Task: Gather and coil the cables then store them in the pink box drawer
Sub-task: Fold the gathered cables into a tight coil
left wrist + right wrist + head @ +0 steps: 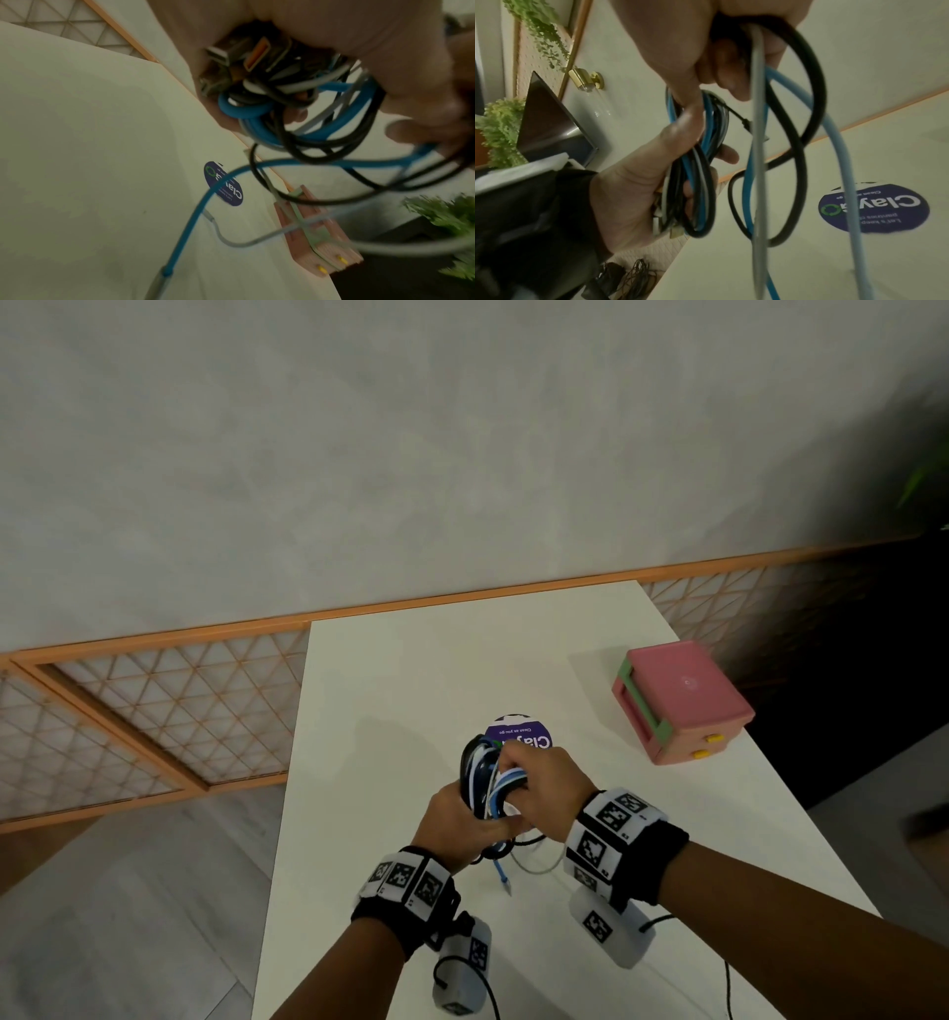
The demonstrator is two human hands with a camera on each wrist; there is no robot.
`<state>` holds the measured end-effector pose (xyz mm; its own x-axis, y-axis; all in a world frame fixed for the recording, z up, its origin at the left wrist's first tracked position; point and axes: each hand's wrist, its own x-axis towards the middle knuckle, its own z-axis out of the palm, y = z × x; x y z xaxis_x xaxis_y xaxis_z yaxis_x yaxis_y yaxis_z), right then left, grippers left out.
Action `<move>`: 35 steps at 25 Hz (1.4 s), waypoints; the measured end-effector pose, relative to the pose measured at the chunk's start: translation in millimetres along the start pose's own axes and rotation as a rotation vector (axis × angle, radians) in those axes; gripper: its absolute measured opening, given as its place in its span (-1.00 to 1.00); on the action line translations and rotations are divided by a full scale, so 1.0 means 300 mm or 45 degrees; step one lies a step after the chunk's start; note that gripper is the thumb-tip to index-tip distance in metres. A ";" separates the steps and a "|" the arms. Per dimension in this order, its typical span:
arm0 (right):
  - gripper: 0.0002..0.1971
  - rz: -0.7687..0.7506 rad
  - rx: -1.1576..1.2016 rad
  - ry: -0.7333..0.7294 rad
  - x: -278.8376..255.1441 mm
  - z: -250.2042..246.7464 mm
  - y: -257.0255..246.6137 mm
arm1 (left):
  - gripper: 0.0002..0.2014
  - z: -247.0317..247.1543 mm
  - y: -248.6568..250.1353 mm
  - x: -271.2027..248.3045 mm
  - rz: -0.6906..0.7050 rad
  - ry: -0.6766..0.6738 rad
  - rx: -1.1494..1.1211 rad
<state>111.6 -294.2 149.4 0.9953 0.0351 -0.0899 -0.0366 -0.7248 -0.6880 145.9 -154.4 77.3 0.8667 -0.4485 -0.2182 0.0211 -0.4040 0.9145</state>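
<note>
Over the middle of the white table (390,690) both hands work one bundle of cables (488,780), blue, black and grey. My left hand (454,819) grips the coiled part (695,182), with the USB plugs (246,52) bunched in its palm. My right hand (539,783) pinches the loose strands (759,91) just above the coil. Free ends trail down to the table: a blue cable tip (506,883) and a grey loop (534,865). The pink box (678,701) stands at the right of the table, its yellow-knobbed drawers (706,746) pushed in.
A round purple sticker (518,731) lies on the table just beyond the hands. An orange lattice railing (154,711) runs behind the table's far edge. Green plants (503,130) and a dark monitor (552,125) show in the right wrist view.
</note>
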 end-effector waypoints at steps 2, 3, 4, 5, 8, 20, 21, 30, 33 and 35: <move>-0.75 0.057 0.080 0.067 0.010 0.002 -0.005 | -0.76 0.018 0.022 -0.016 0.024 0.017 -0.013; -0.70 0.090 0.141 0.110 0.016 0.003 -0.005 | -0.73 0.026 0.022 -0.020 0.044 0.037 -0.029; -0.65 0.111 0.209 0.147 0.019 0.005 -0.006 | -0.71 0.030 0.023 -0.019 0.044 0.050 -0.039; -0.62 0.121 0.263 0.169 0.022 0.006 -0.008 | -0.72 0.028 0.020 -0.017 0.042 0.061 -0.035; -0.48 0.178 0.263 0.148 0.038 0.015 0.008 | -0.80 0.015 0.027 -0.006 0.023 0.022 -0.010; -0.71 0.198 0.493 0.227 0.057 0.009 -0.021 | -0.67 0.003 0.140 0.011 0.199 -0.153 -0.178; -0.73 0.199 0.517 0.245 0.059 0.008 -0.020 | -0.65 0.000 0.153 0.013 0.218 -0.171 -0.198; -0.65 0.061 0.405 0.130 0.058 -0.027 -0.010 | -0.68 0.000 0.149 0.011 0.054 -0.429 -0.309; -0.58 0.012 0.361 0.034 0.043 -0.025 -0.020 | -0.67 0.001 0.131 0.003 0.026 -0.426 -0.327; -0.53 -0.005 0.337 -0.020 0.030 -0.028 -0.026 | -0.66 0.010 0.133 -0.006 0.030 -0.372 -0.315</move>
<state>121.7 -294.1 160.1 0.9941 0.0499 -0.0965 -0.0567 -0.5197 -0.8525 143.6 -172.1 113.2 0.6908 -0.6779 -0.2515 0.1535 -0.2024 0.9672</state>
